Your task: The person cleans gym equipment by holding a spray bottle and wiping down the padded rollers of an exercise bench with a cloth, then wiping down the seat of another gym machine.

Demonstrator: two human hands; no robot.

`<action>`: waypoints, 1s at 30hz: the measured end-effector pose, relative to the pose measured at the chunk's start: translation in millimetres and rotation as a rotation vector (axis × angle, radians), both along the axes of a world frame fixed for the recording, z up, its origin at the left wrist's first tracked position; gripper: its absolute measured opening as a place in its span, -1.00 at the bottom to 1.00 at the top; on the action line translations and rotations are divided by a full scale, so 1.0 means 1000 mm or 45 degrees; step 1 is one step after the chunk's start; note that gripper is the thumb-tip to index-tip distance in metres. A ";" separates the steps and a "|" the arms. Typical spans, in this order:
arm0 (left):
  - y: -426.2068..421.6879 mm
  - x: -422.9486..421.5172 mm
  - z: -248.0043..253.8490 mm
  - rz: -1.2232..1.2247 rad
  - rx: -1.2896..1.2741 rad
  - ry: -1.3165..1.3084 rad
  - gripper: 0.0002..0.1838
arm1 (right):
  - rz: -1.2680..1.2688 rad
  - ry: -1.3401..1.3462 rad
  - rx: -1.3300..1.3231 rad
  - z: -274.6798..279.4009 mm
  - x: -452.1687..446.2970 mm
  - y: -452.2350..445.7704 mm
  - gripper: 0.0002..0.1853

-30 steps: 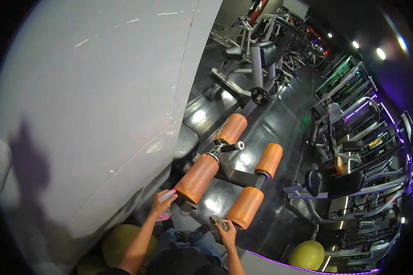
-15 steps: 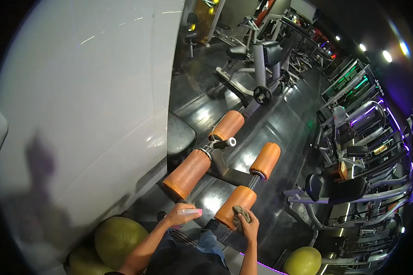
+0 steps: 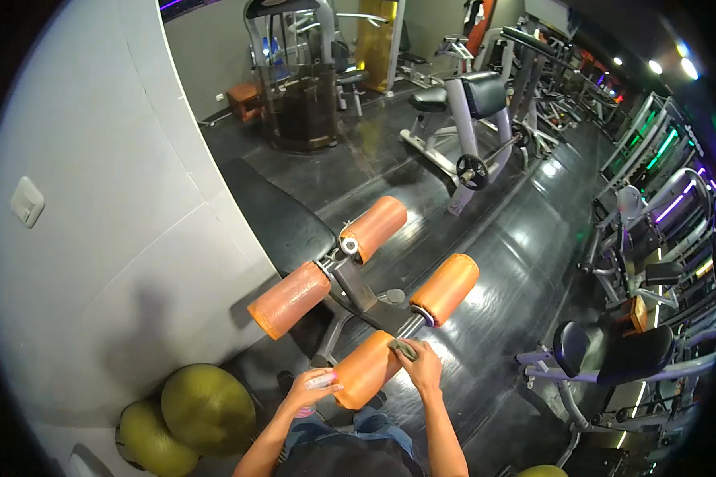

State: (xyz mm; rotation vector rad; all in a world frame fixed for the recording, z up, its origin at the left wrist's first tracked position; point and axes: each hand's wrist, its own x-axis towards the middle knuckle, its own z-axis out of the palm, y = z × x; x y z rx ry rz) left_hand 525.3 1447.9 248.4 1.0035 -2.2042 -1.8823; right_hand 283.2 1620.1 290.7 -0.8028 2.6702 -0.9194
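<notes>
An orange roller pad (image 3: 366, 370) on the bench's lower bar lies between my hands. My left hand (image 3: 309, 389) is closed around a small pale bottle (image 3: 321, 381) with a pink tip, at the pad's left end. My right hand (image 3: 422, 367) presses a crumpled grey-green cloth (image 3: 405, 348) to the pad's upper right side. Another orange pad (image 3: 445, 289) is farther along the same bar. Two more pads, one near (image 3: 290, 300) and one farther (image 3: 375, 228), flank the end of the black bench (image 3: 282, 215).
A white wall (image 3: 95, 238) rises at the left, with green exercise balls (image 3: 208, 408) at its foot. A bench machine with a weight bar (image 3: 469, 119) stands ahead. More machines (image 3: 612, 350) line the right side.
The view has swung left, showing more of the bench and room. My left hand has come to the lower pad's left end. My right hand with the cloth has moved up along that pad.
</notes>
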 end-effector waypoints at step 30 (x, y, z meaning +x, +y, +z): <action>0.047 0.000 -0.027 0.586 0.036 -0.116 -0.59 | 0.436 -0.118 -0.143 -0.014 0.036 -0.009 -0.63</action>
